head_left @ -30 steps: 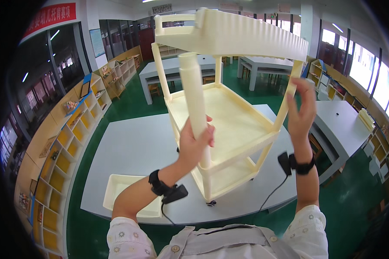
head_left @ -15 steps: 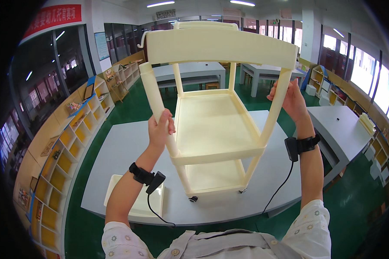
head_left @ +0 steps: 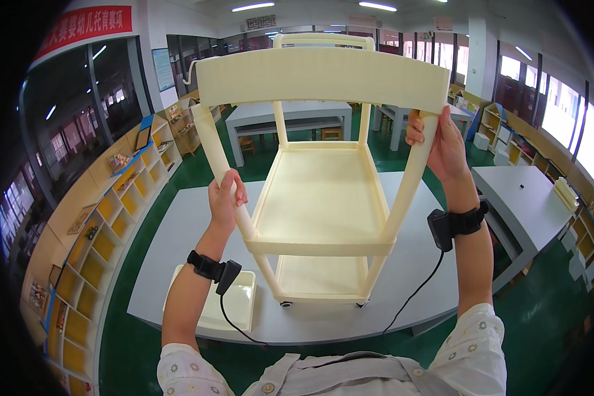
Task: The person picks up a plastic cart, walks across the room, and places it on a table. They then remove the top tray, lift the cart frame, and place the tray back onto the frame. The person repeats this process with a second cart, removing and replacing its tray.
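A: Where was the cream plastic three-tier trolley (head_left: 323, 191)?

B: Up in front of the person, its small wheels on the grey rectangular table (head_left: 185, 251).

A: And the hands?

B: The left hand (head_left: 226, 200) had its fingers wrapped round the near left post; the right hand (head_left: 442, 145) gripped the near right post, just under the top tier. A cream plastic tray (head_left: 218, 303) lay on the table beside the left forearm.
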The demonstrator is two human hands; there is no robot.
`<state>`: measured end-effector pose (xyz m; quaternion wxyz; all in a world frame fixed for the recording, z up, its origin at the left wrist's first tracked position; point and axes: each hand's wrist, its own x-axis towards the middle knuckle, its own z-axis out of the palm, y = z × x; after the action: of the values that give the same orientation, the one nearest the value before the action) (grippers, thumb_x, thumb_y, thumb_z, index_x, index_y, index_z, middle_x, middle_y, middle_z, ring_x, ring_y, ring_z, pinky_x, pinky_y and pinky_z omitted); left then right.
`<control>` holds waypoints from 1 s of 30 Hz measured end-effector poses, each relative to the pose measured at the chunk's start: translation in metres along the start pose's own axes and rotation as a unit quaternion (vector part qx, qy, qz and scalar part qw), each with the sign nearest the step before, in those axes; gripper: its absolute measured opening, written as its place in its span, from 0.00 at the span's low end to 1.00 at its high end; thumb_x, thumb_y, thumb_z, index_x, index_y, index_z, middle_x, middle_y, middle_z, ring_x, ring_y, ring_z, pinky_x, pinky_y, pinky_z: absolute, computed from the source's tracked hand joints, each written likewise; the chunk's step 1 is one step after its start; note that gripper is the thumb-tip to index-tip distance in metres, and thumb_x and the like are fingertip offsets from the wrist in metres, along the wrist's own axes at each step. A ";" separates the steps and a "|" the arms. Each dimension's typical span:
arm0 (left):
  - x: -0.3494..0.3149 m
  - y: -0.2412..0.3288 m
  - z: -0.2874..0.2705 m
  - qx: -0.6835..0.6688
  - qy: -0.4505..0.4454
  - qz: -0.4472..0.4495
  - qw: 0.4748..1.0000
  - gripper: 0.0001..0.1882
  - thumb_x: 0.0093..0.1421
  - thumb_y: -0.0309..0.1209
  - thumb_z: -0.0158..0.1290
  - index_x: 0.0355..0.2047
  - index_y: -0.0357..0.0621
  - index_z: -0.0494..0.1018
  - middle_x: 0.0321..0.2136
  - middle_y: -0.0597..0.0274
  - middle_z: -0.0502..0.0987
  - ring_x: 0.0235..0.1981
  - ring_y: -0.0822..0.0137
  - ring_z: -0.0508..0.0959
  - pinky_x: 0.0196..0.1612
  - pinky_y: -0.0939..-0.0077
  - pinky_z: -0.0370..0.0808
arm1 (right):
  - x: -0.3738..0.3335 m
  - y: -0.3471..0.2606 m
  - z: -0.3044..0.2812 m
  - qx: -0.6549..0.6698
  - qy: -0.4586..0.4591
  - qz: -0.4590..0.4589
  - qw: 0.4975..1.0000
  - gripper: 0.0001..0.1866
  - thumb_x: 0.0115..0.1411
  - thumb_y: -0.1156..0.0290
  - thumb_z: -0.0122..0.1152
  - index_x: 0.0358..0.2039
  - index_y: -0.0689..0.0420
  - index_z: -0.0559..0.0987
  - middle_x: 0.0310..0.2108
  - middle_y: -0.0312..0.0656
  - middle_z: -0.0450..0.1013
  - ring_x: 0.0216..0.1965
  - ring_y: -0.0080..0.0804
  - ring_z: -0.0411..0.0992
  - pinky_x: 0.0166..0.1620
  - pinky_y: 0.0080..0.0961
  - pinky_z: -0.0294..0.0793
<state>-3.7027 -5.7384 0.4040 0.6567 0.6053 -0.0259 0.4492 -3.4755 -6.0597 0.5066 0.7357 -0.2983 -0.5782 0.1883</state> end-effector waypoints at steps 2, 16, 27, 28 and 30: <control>-0.001 0.003 0.001 0.000 -0.001 -0.001 1.000 0.16 0.63 0.45 0.48 0.26 0.46 0.65 0.11 0.69 0.64 0.11 0.78 0.61 0.20 0.81 0.63 | 0.000 0.002 0.002 0.002 0.017 -0.003 1.000 0.25 0.69 0.48 0.30 0.48 0.57 0.66 0.30 0.36 0.60 0.28 0.22 0.59 0.37 0.22 0.65; -0.001 0.004 -0.004 0.003 -0.030 -0.001 1.000 0.18 0.62 0.48 0.49 0.26 0.47 0.64 0.11 0.70 0.63 0.11 0.79 0.61 0.19 0.82 0.62 | 0.002 0.005 0.008 0.001 0.064 -0.001 0.998 0.26 0.68 0.45 0.29 0.51 0.52 0.65 0.27 0.33 0.58 0.23 0.17 0.57 0.32 0.19 0.63; -0.002 0.004 -0.007 0.000 -0.039 0.001 0.999 0.18 0.61 0.48 0.50 0.27 0.48 0.64 0.11 0.71 0.63 0.11 0.79 0.61 0.19 0.83 0.62 | 0.005 0.003 0.009 -0.006 0.084 0.030 0.996 0.27 0.66 0.41 0.30 0.48 0.50 0.66 0.23 0.32 0.57 0.21 0.17 0.57 0.30 0.17 0.62; -0.002 0.004 -0.007 0.000 -0.041 0.001 0.999 0.18 0.62 0.48 0.50 0.27 0.48 0.64 0.11 0.71 0.63 0.11 0.79 0.61 0.19 0.83 0.62 | 0.006 0.000 0.012 -0.008 0.089 0.034 0.995 0.28 0.66 0.40 0.29 0.48 0.50 0.66 0.22 0.32 0.57 0.20 0.17 0.57 0.29 0.17 0.62; -0.002 0.004 -0.008 -0.002 -0.042 0.001 0.999 0.18 0.62 0.48 0.49 0.27 0.48 0.64 0.11 0.71 0.63 0.11 0.79 0.61 0.19 0.82 0.62 | 0.008 -0.005 0.018 -0.024 0.093 0.040 0.995 0.29 0.65 0.39 0.29 0.45 0.51 0.66 0.19 0.31 0.57 0.18 0.17 0.57 0.28 0.18 0.62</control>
<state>-3.7102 -5.7338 0.4039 0.6561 0.6221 -0.0547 0.4237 -3.4909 -6.0545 0.5183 0.7706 -0.3549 -0.4996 0.1747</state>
